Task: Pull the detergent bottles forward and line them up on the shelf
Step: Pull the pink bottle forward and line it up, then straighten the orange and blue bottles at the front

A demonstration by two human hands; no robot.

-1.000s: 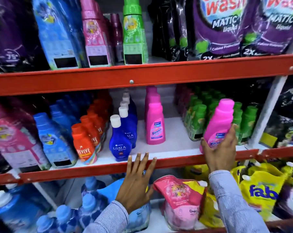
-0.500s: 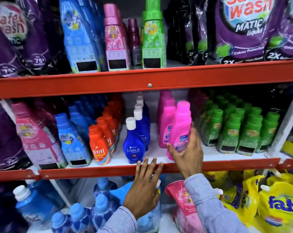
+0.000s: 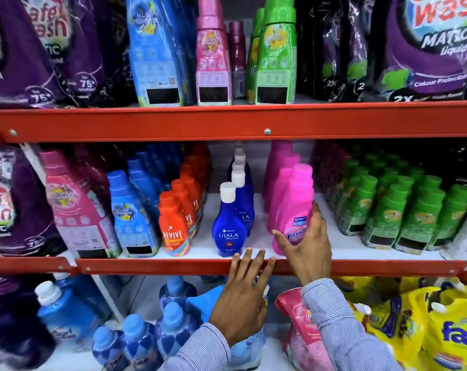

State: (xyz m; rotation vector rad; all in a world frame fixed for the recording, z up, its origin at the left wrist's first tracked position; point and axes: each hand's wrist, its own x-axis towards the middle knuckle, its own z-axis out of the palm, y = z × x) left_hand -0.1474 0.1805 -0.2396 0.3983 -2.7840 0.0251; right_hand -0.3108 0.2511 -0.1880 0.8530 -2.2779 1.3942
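The right hand [image 3: 306, 246] was wrapped around the lower body of the pink Vanish bottle [image 3: 294, 210], thumb on the label and fingers behind, its striped sleeve [image 3: 342, 325] rising from below. The left hand [image 3: 244, 295] was spread flat and empty, fingertips laid on the red shelf lip [image 3: 146, 266] just under the blue Ujala bottle [image 3: 229, 223]. Half a second before, the pink bottle had been held tilted and higher; now it was stood upright at the shelf's front edge, right of the Ujala bottle and ahead of the pink row [image 3: 279, 170]. Bare white shelf [image 3: 342, 245] was left between the pink bottle and the green bottles [image 3: 403, 210] further right.
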